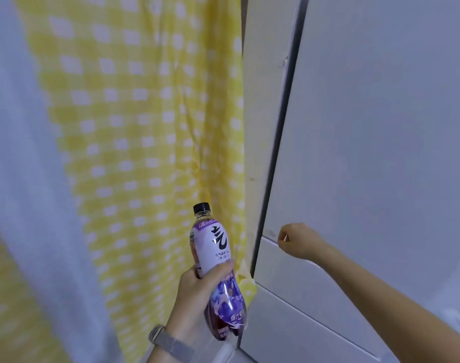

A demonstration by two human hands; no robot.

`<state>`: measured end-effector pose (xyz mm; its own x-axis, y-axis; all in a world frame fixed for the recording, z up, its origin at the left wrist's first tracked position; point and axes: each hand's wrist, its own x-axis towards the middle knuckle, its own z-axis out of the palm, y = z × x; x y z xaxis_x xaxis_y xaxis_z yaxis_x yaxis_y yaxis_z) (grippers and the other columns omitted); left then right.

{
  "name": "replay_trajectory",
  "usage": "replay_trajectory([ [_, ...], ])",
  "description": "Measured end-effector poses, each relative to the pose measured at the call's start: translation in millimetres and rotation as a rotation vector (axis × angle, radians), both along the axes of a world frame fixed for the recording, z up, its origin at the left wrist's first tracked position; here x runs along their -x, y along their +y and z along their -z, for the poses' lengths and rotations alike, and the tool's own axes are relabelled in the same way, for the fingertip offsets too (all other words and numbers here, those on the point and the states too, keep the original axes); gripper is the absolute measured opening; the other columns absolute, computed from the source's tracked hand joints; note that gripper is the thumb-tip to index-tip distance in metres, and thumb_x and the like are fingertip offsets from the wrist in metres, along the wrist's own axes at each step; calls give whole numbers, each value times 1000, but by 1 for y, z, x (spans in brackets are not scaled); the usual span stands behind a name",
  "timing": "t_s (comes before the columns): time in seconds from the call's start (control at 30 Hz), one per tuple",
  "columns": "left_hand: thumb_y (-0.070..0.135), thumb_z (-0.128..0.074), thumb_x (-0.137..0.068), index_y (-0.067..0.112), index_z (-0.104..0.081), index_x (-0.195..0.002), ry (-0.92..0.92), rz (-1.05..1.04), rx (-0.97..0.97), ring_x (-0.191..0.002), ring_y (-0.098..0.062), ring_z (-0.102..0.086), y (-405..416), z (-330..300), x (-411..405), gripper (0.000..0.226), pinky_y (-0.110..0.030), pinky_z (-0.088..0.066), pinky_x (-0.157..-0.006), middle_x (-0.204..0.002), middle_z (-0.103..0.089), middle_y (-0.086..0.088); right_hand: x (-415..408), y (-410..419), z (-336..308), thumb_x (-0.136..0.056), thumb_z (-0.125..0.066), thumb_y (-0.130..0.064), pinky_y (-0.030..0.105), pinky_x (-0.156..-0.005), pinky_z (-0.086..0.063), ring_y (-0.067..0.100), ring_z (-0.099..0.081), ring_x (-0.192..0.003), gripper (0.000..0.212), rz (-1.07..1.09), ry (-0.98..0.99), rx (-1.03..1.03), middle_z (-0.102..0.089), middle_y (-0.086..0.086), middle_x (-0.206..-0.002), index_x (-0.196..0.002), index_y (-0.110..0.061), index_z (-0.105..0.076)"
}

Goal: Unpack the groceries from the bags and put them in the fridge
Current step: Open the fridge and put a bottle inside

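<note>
Fridge (367,153) fills the right side, its pale doors closed, so nothing of the inside shows; its top and right side run out of view. A seam between two door panels crosses just beside the right hand (298,241), which is at the left edge of the fridge door with its fingers (283,238) curled in toward the palm. Whether they hook the door edge or hold nothing cannot be told, because the fingertips are turned away from the camera.

Left of the fridge, close to its edge, the left hand (197,297) grips a plastic bottle (218,260) round its middle, fingers wrapped over the label. The bottle stands nearly upright, tilted a little, black cap on top. Its label is white and purple with printed characters; the lower part is purple, and the liquid inside looks dark near the base, though the label hides most of it. A metal mesh watch strap (168,341) sits on that wrist.

Behind the bottle, left of the fridge, hangs a yellow-and-white checked curtain (134,113), partly blurred, with a plain whitish strip (22,153) further left.
</note>
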<state>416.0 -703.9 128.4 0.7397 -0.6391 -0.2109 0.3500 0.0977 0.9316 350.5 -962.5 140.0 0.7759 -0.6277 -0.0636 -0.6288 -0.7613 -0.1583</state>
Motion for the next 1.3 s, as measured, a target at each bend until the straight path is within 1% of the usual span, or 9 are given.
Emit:
replay_trajectory([
  [0.17,17,-82,-70,-2,-68,-95,-18,85,26,-68,-30,-68,-58,-12,-58,35,-33,-58,-60,-84,-72,-23,-55,-59,-59,-92,-48,-24,34,-86,-45,24,-53,-113,29,56,-32,220,-55,4,-124,-119,-17,-57],
  [0.27,18,-81,-71,0,-68,-96,-29,108,61,-68,-27,-69,-93,-24,-90,34,-34,-58,-63,-81,-72,-18,-93,-91,-92,-93,-50,-21,38,-102,-37,27,-30,-135,40,46,36,582,-29,5,-149,-132,-12,-47],
  [0.37,20,-86,-64,1,-67,-95,-14,122,105,-66,-26,-68,-126,-36,-118,41,-34,-55,-65,-77,-72,-14,-124,-122,-123,-95,-48,-27,46,-117,-16,32,-4,-146,56,46,187,919,-4,6,-159,-145,-11,-29],
  [0.5,29,-87,-51,3,-67,-98,11,146,130,-68,-23,-69,-161,-38,-147,58,-34,-55,-67,-80,-73,-12,-148,-144,-147,-94,-51,-34,54,-118,5,33,1,-148,62,57,493,1194,-23,5,-154,-147,-12,-27],
  [0.6,21,-85,-63,3,-67,-101,37,140,149,-69,-20,-70,-177,-35,-159,47,-33,-54,-66,-81,-73,-10,-170,-149,-158,-91,-55,-28,57,-117,9,27,-25,-141,43,31,610,1241,-48,0,-133,-132,-18,-50],
  [0.7,18,-81,-67,5,-66,-98,54,110,152,-66,-17,-70,-190,-29,-165,37,-30,-54,-61,-78,-74,-6,-179,-155,-161,-88,-59,-25,53,-119,7,23,-39,-127,27,21,557,1182,-55,-2,-117,-115,-20,-62],
  [1.0,23,-89,-48,8,-67,-96,61,130,128,-68,-19,-69,-192,-16,-147,55,-31,-53,-63,-80,-73,-6,-177,-154,-160,-86,-65,-34,44,-121,5,22,-42,-122,33,4,461,1095,-57,-1,-114,-114,-16,-65],
  [1.17,22,-89,-54,7,-67,-97,-14,149,109,-63,-16,-70,-177,-14,-138,50,-24,-52,-49,-81,-74,-9,-172,-144,-160,-92,-56,-25,41,-121,5,23,-37,-129,29,-11,431,1124,-55,1,-123,-118,-14,-63],
  [1.3,30,-82,-43,7,-67,-95,-20,148,106,-64,-17,-70,-161,-13,-124,59,-26,-51,-52,-81,-74,-10,-158,-122,-158,-95,-51,-23,40,-120,8,26,-30,-137,30,-96,409,1133,-51,4,-129,-122,-11,-61],
])
